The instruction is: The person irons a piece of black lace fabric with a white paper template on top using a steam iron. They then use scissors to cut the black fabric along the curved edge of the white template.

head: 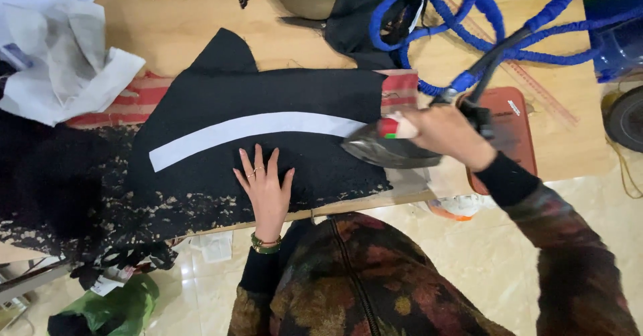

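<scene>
Left hand (264,187) below white strip (251,130)

You've got one iron (392,150), one white strip (251,130), one blue hose (482,21), one red mat (512,125), and two hands working.

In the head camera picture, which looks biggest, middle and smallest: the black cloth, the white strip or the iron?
1. Black cloth, clearly biggest.
2. White strip, longer than the iron but much thinner.
3. Iron, shortest; the right hand hides part of it, so ranks two and three are unsure.
</scene>
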